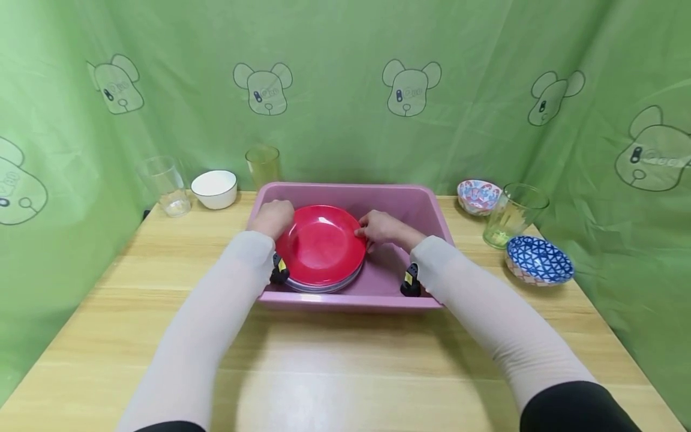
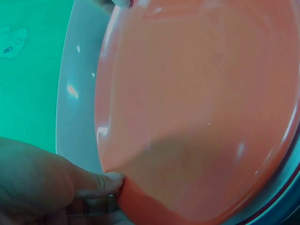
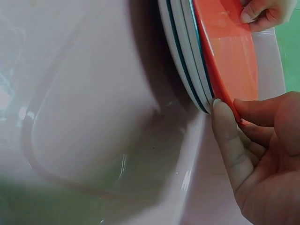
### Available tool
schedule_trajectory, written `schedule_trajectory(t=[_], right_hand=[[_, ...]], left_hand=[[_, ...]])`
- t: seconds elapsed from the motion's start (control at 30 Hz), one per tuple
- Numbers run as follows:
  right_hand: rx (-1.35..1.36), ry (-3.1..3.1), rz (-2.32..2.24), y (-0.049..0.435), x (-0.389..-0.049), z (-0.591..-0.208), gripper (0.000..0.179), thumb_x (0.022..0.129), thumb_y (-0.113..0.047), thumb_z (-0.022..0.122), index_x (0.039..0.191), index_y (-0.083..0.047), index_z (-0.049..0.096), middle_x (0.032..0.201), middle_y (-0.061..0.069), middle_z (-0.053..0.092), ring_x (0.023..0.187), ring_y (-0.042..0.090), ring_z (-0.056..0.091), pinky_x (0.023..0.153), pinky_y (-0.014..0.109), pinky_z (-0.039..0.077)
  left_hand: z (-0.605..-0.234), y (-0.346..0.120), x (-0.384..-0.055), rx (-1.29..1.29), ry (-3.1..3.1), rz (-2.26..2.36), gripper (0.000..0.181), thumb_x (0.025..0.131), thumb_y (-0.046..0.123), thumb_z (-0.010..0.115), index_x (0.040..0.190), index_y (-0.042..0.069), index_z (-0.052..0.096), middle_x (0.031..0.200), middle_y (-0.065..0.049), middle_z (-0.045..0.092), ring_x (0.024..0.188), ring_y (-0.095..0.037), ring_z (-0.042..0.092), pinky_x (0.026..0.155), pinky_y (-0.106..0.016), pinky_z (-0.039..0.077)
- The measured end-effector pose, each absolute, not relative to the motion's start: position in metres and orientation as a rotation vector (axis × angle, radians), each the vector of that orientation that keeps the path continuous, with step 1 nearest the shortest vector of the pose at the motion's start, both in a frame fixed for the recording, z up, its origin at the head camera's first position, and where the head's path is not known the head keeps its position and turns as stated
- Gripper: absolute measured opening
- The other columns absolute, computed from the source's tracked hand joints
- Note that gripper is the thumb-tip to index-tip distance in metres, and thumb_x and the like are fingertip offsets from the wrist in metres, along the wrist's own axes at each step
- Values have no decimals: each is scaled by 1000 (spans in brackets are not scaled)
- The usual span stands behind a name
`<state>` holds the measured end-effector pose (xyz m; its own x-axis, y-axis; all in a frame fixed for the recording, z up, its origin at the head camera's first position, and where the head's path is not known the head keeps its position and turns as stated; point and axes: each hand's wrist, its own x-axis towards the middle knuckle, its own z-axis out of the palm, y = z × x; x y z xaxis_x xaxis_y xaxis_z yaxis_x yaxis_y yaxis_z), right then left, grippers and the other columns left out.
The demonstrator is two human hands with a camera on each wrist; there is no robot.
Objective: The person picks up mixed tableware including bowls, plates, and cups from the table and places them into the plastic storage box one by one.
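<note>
A red plate [image 1: 322,245] lies on top of a stack of pale, dark-rimmed plates [image 3: 185,51] in the left part of a pink plastic basin [image 1: 348,191]. My left hand [image 1: 274,218] pinches the red plate's left edge; in the left wrist view its thumb [image 2: 111,180] lies over the rim, with the other fingers partly hidden below. On the opposite edge, my right hand [image 1: 384,229] pinches the same plate between thumb and fingers. The right wrist view shows one of its fingertips [image 3: 217,104] close against the rims of the pale plates underneath.
Behind the basin's left stand a clear glass [image 1: 171,192], a white bowl [image 1: 215,191] and a yellowish glass [image 1: 263,167]. On the right are a floral bowl [image 1: 478,197], a greenish glass [image 1: 510,216] and a blue-patterned bowl [image 1: 538,261]. A green curtain [image 1: 335,132] surrounds the wooden table [image 1: 345,372].
</note>
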<state>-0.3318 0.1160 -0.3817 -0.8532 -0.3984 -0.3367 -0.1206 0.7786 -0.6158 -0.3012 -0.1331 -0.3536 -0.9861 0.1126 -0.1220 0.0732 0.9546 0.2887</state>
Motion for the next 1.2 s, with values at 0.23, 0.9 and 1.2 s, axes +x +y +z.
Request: schedule_trajectory(t=[0.23, 0.9, 1.2], right_hand=[[-402, 2497, -802, 115, -330, -384, 21, 100, -11, 56, 110, 5, 65, 70, 12, 66, 56, 15, 65, 65, 34, 60], [-422, 2458, -777, 114, -329, -387, 31, 99, -11, 58, 126, 5, 60, 62, 9, 62, 51, 13, 63, 61, 35, 60], [-390, 2417, -826, 115, -329, -389, 37, 100, -10, 56, 134, 4, 54, 66, 14, 66, 53, 17, 66, 58, 34, 60]], left_hand=[[-356, -133, -302, 150, 2962, 405, 21, 93, 0, 44, 92, 1, 65, 93, -15, 62, 80, -25, 58, 69, -34, 51], [-357, -130, -308, 150, 2893, 264, 21, 92, -1, 44, 98, 1, 64, 100, -17, 59, 85, -27, 56, 71, -34, 49], [-358, -129, -310, 120, 2873, 268, 19, 90, -3, 46, 98, 1, 63, 98, -17, 59, 84, -27, 57, 67, -31, 49]])
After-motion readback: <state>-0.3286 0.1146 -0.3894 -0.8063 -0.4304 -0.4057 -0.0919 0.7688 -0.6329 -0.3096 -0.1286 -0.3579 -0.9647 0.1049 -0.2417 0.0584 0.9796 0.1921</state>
